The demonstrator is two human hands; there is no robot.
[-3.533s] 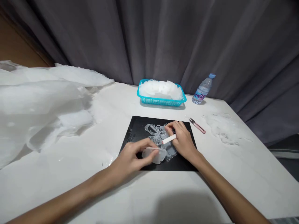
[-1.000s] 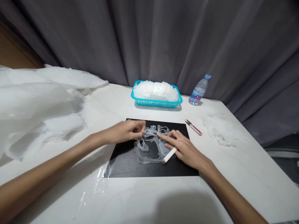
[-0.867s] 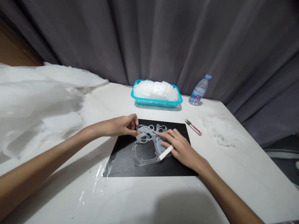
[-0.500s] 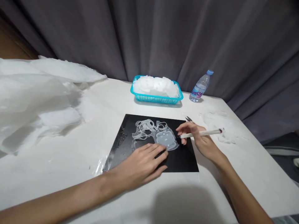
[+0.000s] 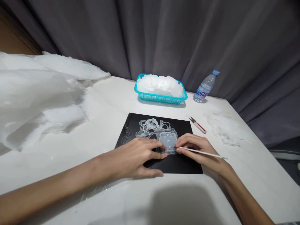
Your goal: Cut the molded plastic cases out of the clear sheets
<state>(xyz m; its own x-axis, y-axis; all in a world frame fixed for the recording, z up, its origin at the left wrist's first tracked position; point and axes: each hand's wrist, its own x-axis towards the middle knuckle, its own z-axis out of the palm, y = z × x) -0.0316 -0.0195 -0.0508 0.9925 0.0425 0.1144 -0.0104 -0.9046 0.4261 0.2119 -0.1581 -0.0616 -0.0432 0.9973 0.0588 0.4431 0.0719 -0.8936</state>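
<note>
A translucent, rounded-square plastic piece (image 5: 168, 139) with small raised dots lies on a black mat (image 5: 180, 164). My left hand (image 5: 142, 154) rests over the mat, fingers stretched apart, with its fingertips at the lower left edge of the piece. Between the fingers of my right hand (image 5: 197, 148) is a slim white stick-like tool (image 5: 208, 153); its exact kind is unclear. That hand is at the right edge of the piece, and its fingers hide the tool's tip. Looped clear plastic scraps (image 5: 152, 125) lie just behind the piece.
Pink-handled thread snips (image 5: 198, 125) lie right of the mat. Behind stand a turquoise basket (image 5: 161, 98) of white translucent pieces and a water bottle (image 5: 205, 87). White sheeting (image 5: 47, 90) is heaped at left, thin scraps (image 5: 225, 128) at right. A grey curtain (image 5: 154, 34) hangs behind the table.
My right hand has come down and left to the edge of the piece, turning the white tool and uncovering the snips. My left fingertips now touch the piece's lower left edge. The view has shifted slightly.
</note>
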